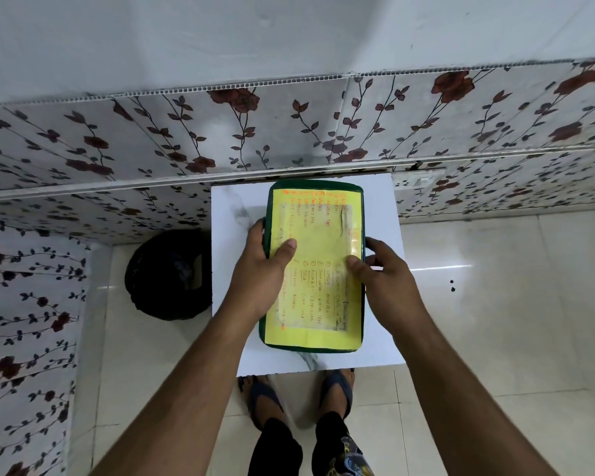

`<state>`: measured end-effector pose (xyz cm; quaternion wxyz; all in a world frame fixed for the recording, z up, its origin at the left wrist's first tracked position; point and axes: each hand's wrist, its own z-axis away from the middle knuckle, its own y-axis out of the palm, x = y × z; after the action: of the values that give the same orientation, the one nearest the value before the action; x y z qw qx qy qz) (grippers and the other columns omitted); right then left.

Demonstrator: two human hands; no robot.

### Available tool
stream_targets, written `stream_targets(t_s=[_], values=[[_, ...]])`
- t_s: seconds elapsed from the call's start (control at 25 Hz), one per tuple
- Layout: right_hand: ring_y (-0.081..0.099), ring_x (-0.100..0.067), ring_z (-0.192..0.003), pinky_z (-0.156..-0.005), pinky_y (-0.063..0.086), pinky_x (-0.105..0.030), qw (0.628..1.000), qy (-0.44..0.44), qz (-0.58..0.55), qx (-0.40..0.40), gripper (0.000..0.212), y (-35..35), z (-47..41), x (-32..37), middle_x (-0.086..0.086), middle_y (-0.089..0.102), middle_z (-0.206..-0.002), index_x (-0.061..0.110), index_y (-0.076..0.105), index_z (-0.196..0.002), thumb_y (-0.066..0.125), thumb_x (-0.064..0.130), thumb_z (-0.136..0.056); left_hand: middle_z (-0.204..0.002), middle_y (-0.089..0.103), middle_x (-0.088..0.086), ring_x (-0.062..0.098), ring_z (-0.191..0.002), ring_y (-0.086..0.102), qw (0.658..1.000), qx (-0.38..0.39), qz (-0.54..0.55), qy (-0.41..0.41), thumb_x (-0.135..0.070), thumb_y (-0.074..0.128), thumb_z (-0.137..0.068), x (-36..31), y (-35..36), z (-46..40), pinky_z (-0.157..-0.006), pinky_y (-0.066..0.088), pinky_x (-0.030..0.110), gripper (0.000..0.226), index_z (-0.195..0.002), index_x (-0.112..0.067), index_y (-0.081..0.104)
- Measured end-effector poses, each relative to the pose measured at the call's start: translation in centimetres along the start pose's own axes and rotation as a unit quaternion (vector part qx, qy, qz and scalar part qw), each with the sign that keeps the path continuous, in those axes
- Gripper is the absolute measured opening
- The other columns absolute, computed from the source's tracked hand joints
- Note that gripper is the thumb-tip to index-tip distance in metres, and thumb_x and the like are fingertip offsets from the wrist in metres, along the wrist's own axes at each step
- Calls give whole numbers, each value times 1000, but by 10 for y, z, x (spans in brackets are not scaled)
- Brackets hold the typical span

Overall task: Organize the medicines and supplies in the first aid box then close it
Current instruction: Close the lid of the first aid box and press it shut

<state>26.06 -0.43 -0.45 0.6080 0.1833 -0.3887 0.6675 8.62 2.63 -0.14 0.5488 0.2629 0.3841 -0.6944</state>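
Closed green first aid box (313, 269) lies on the small white marble-look table (227, 207); left hand (261, 266) and right hand (389, 273) grip its sides, thumbs on the yellow lid. Floral wall panels (152, 139), glossy tiled floor (495, 304), black bin (169, 273) at left.

I've one view only, head cam; it looks fwd and steeply down from standing height onto a small white table (227, 214); floor and flowered wall fill the rest.
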Motion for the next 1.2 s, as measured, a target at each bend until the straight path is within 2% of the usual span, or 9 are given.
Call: stream_targets(t_s=[0.12,0.24,0.48,0.56,0.68,0.84,0.92,1.04,1.2], values=[[57,-23,-118,-81,48,-34,999,-21,-16,-38,49,2,-22,22,-6,55,-136,27,45,-144,48,39,-97,-144,50,-6,16,-126,52,999,-38,22,15,-47,51,-95,-13,-2,-29,-96,41,31,54,-145,-35,35],[55,-21,-119,-96,44,-37,996,-63,-39,-54,45,17,-52,46,-3,60,-133,20,52,-138,38,43,-101,-132,53,-5,14,-124,47,999,-19,23,24,-48,42,-99,-30,5,-58,-94,33,27,47,-141,-28,45],[48,-12,-68,-68,37,-29,986,-52,-110,-111,29,32,-70,45,8,54,-70,18,60,-83,44,33,-101,-145,50,-3,14,-133,43,998,-37,25,34,-42,33,-103,-22,10,-72,-104,31,24,46,-143,-24,45],[47,-13,-63,-64,36,-28,985,-43,-123,-110,31,30,-71,46,7,53,-64,19,59,-75,47,30,-101,-132,58,-5,12,-121,51,998,-39,24,34,-41,33,-103,-24,12,-73,-101,37,26,43,-137,-22,51],[49,-17,-63,-64,37,-29,982,-24,-159,-101,34,27,-72,52,6,57,-60,19,60,-66,51,28,-98,-94,62,-10,6,-86,55,997,-61,12,48,-38,32,-103,-27,15,-73,-72,41,16,36,-115,-19,61],[44,-9,-49,-54,35,-25,977,-5,-189,-103,42,23,-75,51,15,49,-44,21,54,-55,56,20,-96,-82,55,-12,-1,-71,47,995,-83,-3,55,-36,33,-104,-27,18,-76,-63,35,13,28,-99,-23,57],[52,-11,-56,-59,41,-26,978,-23,-179,-103,32,24,-75,51,12,59,-57,19,64,-66,56,23,-96,-76,54,-9,3,-66,44,994,-86,-6,69,-36,34,-103,-24,18,-76,-61,35,23,30,-96,-19,58],[63,-18,-93,-81,47,-33,989,-37,-96,-102,30,25,-73,49,0,69,-106,18,66,-116,50,37,-98,-68,50,-6,2,-54,40,990,-118,-11,77,-39,37,-102,-25,14,-71,-58,33,28,32,-100,-16,59],[59,-16,-108,-86,45,-33,994,-34,-27,-96,42,14,-17,16,5,61,-124,25,51,-133,37,48,-101,-112,63,-10,9,-99,61,992,-112,-41,35,-49,43,-97,-4,-1,-22,-78,45,26,40,-128,-25,53]])
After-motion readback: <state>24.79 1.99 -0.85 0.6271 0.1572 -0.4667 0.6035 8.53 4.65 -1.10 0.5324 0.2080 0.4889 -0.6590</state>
